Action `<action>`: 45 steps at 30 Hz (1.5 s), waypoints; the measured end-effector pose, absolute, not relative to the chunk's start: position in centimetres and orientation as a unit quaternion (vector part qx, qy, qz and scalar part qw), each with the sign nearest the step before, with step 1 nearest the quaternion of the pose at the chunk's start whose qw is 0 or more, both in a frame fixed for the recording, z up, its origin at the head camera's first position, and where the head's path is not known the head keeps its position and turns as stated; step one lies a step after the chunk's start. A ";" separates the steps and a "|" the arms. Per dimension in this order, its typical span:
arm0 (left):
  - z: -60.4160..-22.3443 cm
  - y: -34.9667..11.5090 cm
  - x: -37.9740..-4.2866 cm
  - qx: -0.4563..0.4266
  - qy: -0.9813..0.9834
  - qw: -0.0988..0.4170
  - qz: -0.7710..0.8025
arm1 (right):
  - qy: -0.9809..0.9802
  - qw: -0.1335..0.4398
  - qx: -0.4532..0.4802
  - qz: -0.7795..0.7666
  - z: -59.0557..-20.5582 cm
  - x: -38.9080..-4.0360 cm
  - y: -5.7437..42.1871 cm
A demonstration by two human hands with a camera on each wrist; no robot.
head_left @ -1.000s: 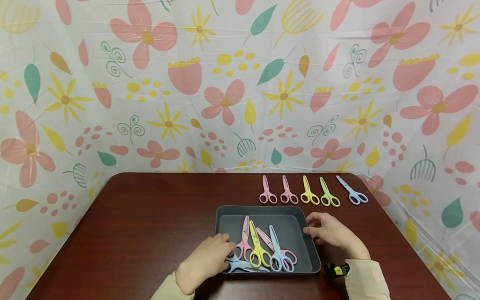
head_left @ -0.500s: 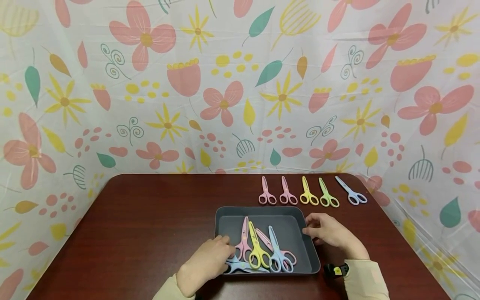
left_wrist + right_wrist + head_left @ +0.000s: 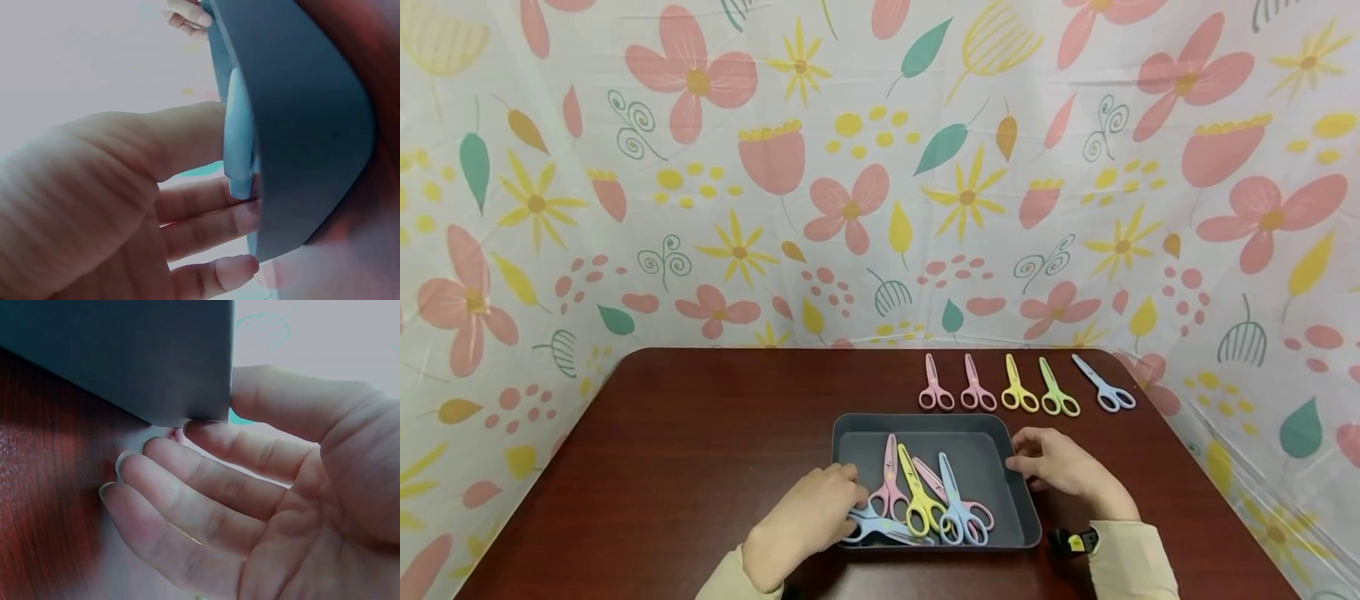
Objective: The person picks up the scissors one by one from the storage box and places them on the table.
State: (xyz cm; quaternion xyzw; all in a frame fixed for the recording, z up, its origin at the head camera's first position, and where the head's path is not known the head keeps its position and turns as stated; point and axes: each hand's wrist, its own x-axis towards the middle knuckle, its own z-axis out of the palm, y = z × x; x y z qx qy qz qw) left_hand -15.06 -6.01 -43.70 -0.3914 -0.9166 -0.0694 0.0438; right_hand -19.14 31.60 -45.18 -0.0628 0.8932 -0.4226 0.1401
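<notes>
In the bottom middle, our left hand point(image 3: 812, 512) pinches the leftmost blue scissors point(image 3: 880, 527) in the gray tray point(image 3: 973, 446). The fingers of our right hand point(image 3: 1063, 467) grip its edge, probably so it won't slide.

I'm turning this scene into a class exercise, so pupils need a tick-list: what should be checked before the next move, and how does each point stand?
1. Left hand at the handle of the lower-left blue scissors: ok.
2. Right hand at the right wall of the tray: ok, thumb and index finger touch it.
3. Those blue scissors clear of the tray: not ok, their blades appear within it in the head view.
4. Other scissors in the tray not overlapping: not ok, the right-hand blue scissors cross over pink scissors.
5. Back row on the table free of overlaps: ok, five lie separately.
6. Left-hand grip firm: cannot tell.
</notes>
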 end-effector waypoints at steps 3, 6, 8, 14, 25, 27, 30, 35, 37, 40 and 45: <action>-43.1 -6.2 -15.0 -0.390 -0.917 0.043 -0.073 | 0.894 0.136 -0.065 -0.421 -45.2 -19.2 31.6; -42.7 -6.5 -14.9 -0.391 -0.916 0.042 -0.077 | 0.893 0.139 -0.065 -0.424 -45.2 -19.1 31.6; -42.4 -6.8 -14.9 -0.390 -0.916 0.044 -0.080 | 0.892 0.141 -0.067 -0.425 -45.3 -19.1 31.5; -41.5 -7.9 -15.2 -0.369 -0.921 0.043 -0.117 | 0.895 0.137 -0.064 -0.419 -45.2 -19.1 31.5; -41.1 -9.7 -16.2 -0.323 -0.930 0.056 -0.166 | 0.895 0.142 -0.058 -0.418 -45.2 -19.1 31.6; -41.2 -9.7 -16.4 -0.309 -0.933 0.064 -0.173 | 0.895 0.141 -0.058 -0.418 -45.2 -19.2 31.6; -41.8 -9.7 -16.7 -0.286 -0.936 0.085 -0.186 | 0.894 0.138 -0.062 -0.421 -45.1 -19.3 31.4; -43.4 -9.7 -17.6 -0.242 -0.936 0.152 -0.205 | 0.890 0.140 -0.070 -0.427 -45.1 -19.4 31.1; -43.8 -9.5 -18.1 -0.227 -0.936 0.170 -0.208 | 0.891 0.140 -0.067 -0.426 -45.1 -19.3 31.1; -44.0 -9.2 -19.0 -0.210 -0.938 0.176 -0.214 | 0.893 0.138 -0.064 -0.423 -45.1 -19.3 31.3; -43.7 -8.5 -20.7 -0.196 -0.942 0.163 -0.218 | 0.893 0.137 -0.063 -0.423 -45.1 -19.2 31.5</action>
